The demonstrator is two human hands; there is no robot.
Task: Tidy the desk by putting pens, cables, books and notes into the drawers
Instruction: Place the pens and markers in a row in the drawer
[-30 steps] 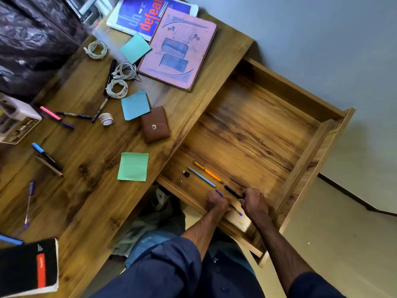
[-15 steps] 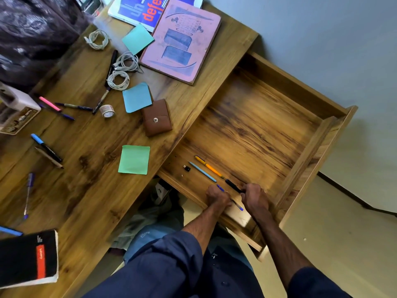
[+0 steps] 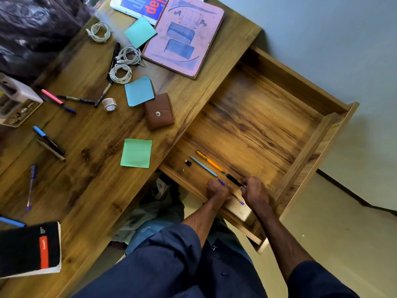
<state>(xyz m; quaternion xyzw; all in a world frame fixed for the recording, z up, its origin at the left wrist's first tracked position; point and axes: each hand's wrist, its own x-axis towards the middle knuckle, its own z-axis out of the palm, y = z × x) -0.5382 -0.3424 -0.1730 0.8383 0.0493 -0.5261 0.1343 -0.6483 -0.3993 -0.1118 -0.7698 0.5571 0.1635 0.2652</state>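
The wooden drawer (image 3: 290, 82) stands pulled out to the right of the desk. Both my hands are inside it near its front corner. My left hand (image 3: 218, 191) grips a blue pen (image 3: 240, 200) in a fist, and its tip sticks out between my hands. Beside it, my right hand (image 3: 254, 193) curls round the end of a black pen (image 3: 233, 180) that lies on the drawer floor. An orange pen (image 3: 209, 161), a light blue pen (image 3: 203, 166) and a small black cap (image 3: 188, 162) lie in the drawer just beyond.
On the desk (image 3: 90, 168) lie a pink book (image 3: 184, 33), a blue book (image 3: 139, 5), three sticky notes, white coiled cables (image 3: 121, 73), a brown wallet (image 3: 159, 111), a tape roll (image 3: 109, 104), several pens and a black notebook (image 3: 30, 250). A wall stands behind the drawer.
Both hands stay at the same spot in the drawer with their pens. Only the view has shifted slightly.
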